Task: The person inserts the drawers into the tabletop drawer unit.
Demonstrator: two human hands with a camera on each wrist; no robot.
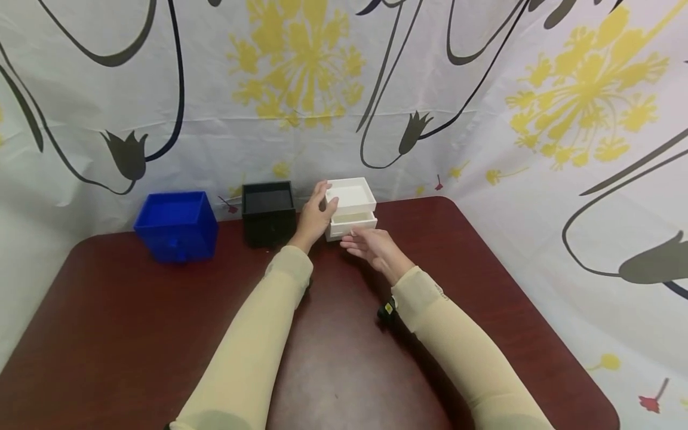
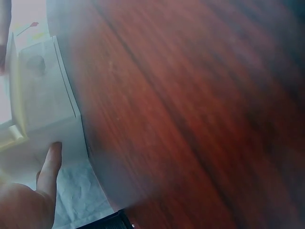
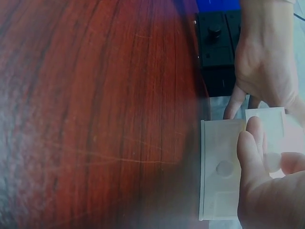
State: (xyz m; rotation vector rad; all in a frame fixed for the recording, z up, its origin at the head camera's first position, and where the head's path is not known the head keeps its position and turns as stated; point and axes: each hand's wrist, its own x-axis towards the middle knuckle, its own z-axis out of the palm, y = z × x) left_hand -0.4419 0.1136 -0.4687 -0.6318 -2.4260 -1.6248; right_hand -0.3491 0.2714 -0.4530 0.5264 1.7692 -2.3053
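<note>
A small white two-drawer box [image 1: 352,193] stands at the back of the table, its upper drawer [image 1: 353,223] pulled partway out and its lower drawer [image 3: 220,191] closed. My left hand [image 1: 316,216] rests against the box's left side, fingers fairly straight. One finger [image 2: 53,160] presses the side wall in the left wrist view. In front of the box is my right hand [image 1: 378,249]. Its thumb and fingers pinch the upper drawer's round knob [image 3: 272,162]. The lower drawer's knob [image 3: 224,168] is untouched.
Left of the white box stands a black drawer box [image 1: 269,214], close to my left forearm. Farther left is a blue drawer box [image 1: 177,226] with a knob in front. A patterned cloth [image 1: 301,143] hangs behind the dark red table [image 1: 134,334].
</note>
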